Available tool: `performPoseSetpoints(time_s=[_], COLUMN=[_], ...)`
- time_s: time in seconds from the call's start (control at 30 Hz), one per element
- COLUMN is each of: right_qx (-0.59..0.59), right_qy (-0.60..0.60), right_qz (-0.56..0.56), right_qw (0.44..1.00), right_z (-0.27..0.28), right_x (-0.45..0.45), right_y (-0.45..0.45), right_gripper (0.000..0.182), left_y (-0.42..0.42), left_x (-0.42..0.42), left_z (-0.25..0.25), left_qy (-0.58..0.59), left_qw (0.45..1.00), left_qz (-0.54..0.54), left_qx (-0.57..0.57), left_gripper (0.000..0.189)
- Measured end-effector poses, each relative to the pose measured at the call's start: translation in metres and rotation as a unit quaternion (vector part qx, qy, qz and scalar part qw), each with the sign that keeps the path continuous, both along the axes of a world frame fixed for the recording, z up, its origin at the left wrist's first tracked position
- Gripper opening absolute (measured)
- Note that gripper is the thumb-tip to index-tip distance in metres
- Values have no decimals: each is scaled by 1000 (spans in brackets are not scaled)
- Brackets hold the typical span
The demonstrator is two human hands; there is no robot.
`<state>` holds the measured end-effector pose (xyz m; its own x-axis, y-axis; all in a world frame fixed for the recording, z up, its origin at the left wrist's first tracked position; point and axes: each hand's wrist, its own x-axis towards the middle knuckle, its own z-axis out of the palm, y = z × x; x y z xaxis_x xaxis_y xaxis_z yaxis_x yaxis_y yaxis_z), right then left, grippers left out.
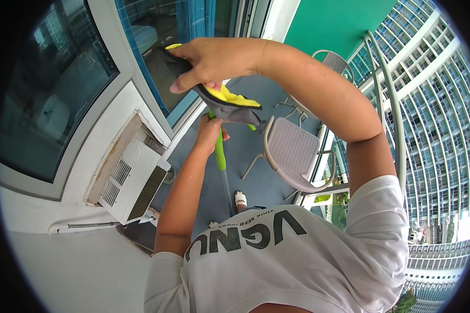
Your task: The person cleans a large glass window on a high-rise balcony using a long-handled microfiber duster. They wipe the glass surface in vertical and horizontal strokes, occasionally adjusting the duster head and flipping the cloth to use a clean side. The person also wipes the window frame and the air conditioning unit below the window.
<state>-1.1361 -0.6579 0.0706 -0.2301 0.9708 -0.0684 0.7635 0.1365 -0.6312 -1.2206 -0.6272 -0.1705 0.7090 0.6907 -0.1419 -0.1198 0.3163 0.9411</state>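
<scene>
My right hand (199,64) is raised above the left one and pinches a grey and yellow microfibre cloth (233,111), its thumb on the grey side. The cloth sags to the right, its lower part just above my left hand. My left hand (209,135) is closed around the bright green grip (219,150) of a pole (226,187). The grey pole runs down towards my feet; its lower end is hidden by my body. Another small green part (252,127) shows under the cloth's edge, and the cloth hides whether it joins the grip.
A beige slatted armchair (291,148) stands right of the pole, near the balcony railing (391,90); another chair (337,62) is behind. At left are an air conditioner (131,180) set in the wall and a window frame (109,86). A sliding door with blue curtains (196,19) is ahead.
</scene>
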Motion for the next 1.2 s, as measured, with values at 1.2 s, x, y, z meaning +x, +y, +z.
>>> performPoseSetpoints(time_s=[1.2], right_qx=[-231], right_qy=[559], right_qz=[-26], right_qw=[796], right_z=[-142], right_x=[-22], right_y=[14], right_gripper=[35], left_y=[19], left_x=[-154], left_z=[-57], left_qy=[-334], left_qw=[914], left_qz=[83], left_qx=[-214], left_gripper=[55])
